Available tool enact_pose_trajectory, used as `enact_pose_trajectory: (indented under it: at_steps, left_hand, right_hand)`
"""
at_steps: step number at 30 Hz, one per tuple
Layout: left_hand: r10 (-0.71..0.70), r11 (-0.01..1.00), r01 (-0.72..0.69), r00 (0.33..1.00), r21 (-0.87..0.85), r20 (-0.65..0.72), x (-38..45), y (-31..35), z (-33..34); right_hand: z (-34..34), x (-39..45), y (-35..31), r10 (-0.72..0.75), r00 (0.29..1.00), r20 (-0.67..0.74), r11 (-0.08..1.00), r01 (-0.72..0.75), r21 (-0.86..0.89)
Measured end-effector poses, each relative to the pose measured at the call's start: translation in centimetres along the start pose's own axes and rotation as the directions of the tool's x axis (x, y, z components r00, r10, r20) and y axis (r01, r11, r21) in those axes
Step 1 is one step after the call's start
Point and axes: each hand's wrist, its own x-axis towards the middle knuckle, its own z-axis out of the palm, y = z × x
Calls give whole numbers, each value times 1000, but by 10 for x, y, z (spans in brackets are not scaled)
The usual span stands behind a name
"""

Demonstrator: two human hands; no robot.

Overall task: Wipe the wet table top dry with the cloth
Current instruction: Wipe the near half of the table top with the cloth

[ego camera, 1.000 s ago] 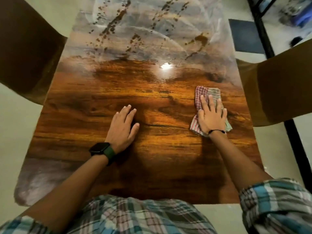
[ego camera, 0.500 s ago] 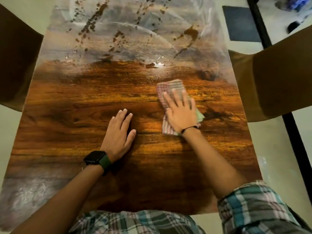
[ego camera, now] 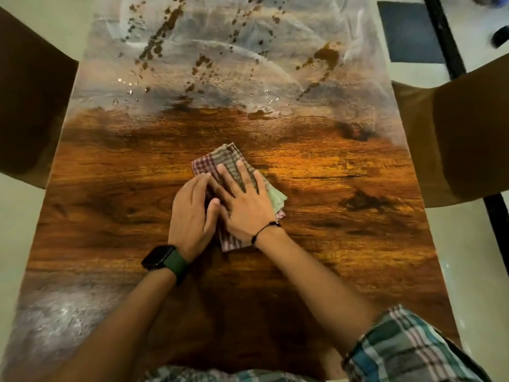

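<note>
A folded checked cloth (ego camera: 217,161) lies in the middle of the glossy wooden table top (ego camera: 330,230). My right hand (ego camera: 245,202) presses flat on the cloth with its fingers spread. My left hand (ego camera: 192,213), with a dark watch on a green strap at the wrist, lies right beside it, its fingertips and thumb touching the cloth's left edge. The far part of the table (ego camera: 220,64) shows water drops, streaks and curved wipe marks. The near left corner (ego camera: 55,321) looks hazy and speckled.
Two brown chair backs flank the table, one at the left (ego camera: 30,106) and one at the right (ego camera: 454,139). A black metal frame (ego camera: 446,42) and a dark mat (ego camera: 407,31) are on the pale floor at the far right.
My right hand has slid the cloth leftwards from the table's right side to its middle. It now lies against my left hand, which stayed flat in place.
</note>
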Motion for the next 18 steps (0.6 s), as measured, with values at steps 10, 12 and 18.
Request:
enact_pose_trajectory:
  at_steps: [10,12,18]
  left_hand:
    - [-187,973,195,980,123,-73,13,-56,-22]
    - [-241,960,253,964,121,-109,19,-45,-15]
    - [-184,981,188,979,50,-85,52,-26,1]
  right_hand:
    - [-29,45,91,610,789,-74,791,-600,119]
    - [-26,51,51,452,888,-85,891,-444,94]
    - [-6,21,-5,9,999,-49,999,-7,39]
